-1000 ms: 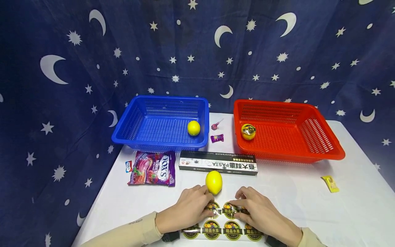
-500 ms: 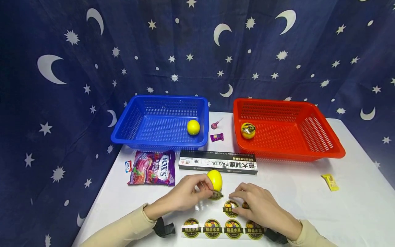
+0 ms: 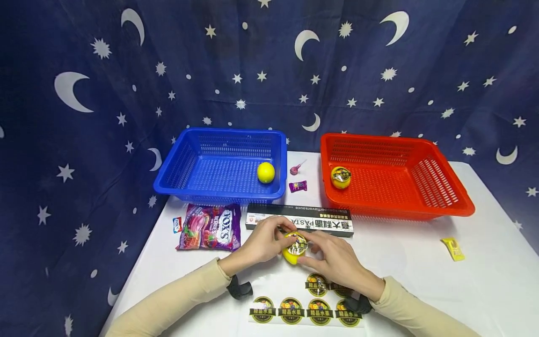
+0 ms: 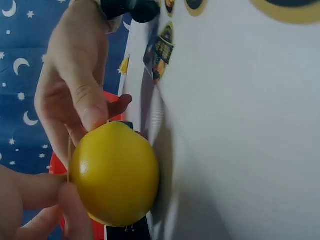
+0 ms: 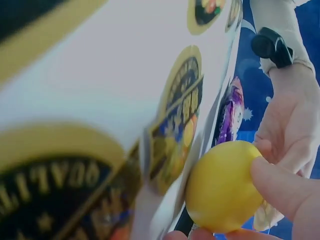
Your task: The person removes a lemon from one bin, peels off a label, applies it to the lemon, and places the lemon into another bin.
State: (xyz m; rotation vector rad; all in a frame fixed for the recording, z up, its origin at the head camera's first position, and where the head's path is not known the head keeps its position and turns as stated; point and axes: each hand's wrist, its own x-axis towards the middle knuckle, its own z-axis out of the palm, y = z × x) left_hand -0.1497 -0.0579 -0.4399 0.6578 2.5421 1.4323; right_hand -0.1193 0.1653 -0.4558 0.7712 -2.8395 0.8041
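A yellow lemon rests on the white table just in front of a black pasta box. A round black-and-gold sticker lies on top of the lemon. My left hand grips the lemon from the left, fingers at the sticker's edge. My right hand cups it from the right. In the left wrist view the lemon fills the lower left, with fingers of both hands on it. In the right wrist view the lemon is pinched by my fingertips. A sticker sheet lies near the front edge.
A blue basket holds a plain lemon. A red basket holds a stickered lemon. A purple candy bag, a small sweet, a purple candy, a lollipop and a yellow packet lie around.
My left hand peeled a sticker off the sheet and carried it up to the lemon. Both hands left the sheet and now close round the lemon with the sticker on top.
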